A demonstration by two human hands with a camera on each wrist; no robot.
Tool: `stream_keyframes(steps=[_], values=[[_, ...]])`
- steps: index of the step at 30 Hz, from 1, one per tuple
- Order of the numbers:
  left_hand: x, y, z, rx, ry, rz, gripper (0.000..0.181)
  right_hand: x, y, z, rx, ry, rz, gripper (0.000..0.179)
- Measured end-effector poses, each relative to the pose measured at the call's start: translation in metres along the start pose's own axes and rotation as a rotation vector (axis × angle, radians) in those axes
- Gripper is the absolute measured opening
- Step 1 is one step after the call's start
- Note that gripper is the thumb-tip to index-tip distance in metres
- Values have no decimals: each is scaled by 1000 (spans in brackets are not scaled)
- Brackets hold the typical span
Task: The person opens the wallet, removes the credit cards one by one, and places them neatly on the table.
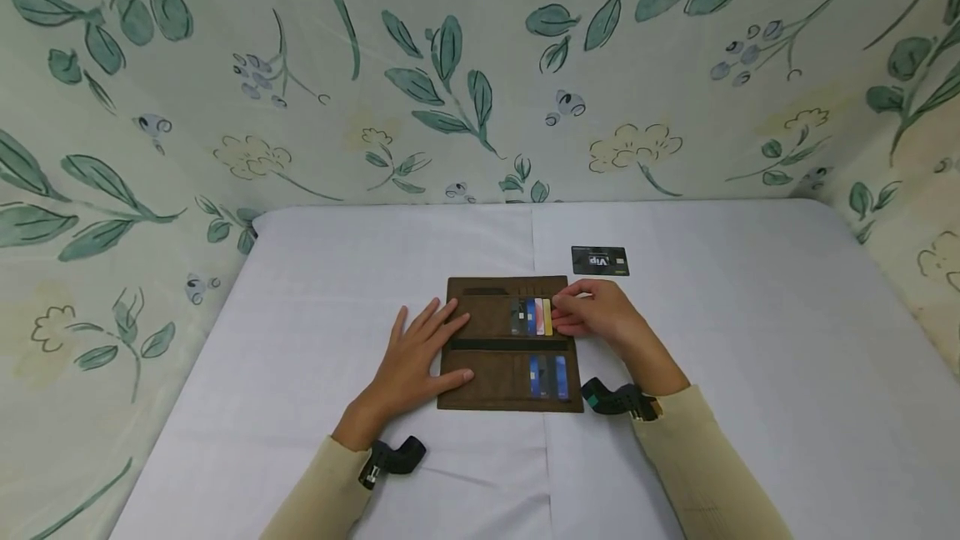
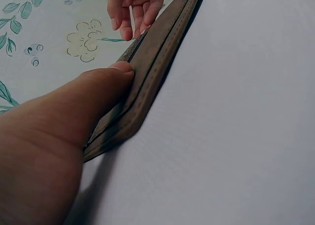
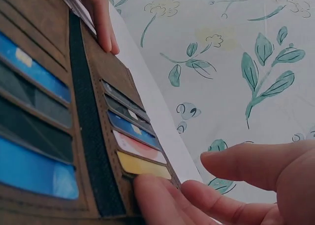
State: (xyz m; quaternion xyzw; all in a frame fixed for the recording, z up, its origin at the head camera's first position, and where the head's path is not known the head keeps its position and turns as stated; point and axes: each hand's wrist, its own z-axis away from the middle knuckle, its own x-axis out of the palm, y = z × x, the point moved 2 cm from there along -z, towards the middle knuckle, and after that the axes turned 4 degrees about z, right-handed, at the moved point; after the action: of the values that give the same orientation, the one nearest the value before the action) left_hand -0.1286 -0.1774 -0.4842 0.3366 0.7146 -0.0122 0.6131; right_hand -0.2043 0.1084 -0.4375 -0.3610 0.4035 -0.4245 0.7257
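Note:
A brown leather wallet (image 1: 487, 373) lies spread open on the white table, with several bank cards in slots in both halves. My left hand (image 1: 412, 361) rests on the wallet's left side with its fingers spread, and its thumb (image 2: 106, 87) presses on the leather. At the upper right edge, my right hand (image 1: 600, 312) has its fingertips beside a yellow card (image 3: 142, 167), the last one in the upper row. The thumb stands apart from the fingers, and nothing shows between them. A black card marked "Vip" (image 1: 600, 261) lies just beyond the right hand.
The white cloth-covered table (image 1: 330, 273) runs back to a wall hung with leaf-and-flower fabric (image 1: 465, 65). Black wrist-worn devices sit on both wrists, the left one (image 1: 393, 457) close to the cloth and the right one (image 1: 618, 398) beside the wallet's lower right corner.

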Motion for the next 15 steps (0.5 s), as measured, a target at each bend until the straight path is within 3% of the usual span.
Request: stream_keyframes(steps=[15], values=[[2, -2, 0, -2, -5, -9, 80, 3, 0, 1, -16, -44, -9, 30]])
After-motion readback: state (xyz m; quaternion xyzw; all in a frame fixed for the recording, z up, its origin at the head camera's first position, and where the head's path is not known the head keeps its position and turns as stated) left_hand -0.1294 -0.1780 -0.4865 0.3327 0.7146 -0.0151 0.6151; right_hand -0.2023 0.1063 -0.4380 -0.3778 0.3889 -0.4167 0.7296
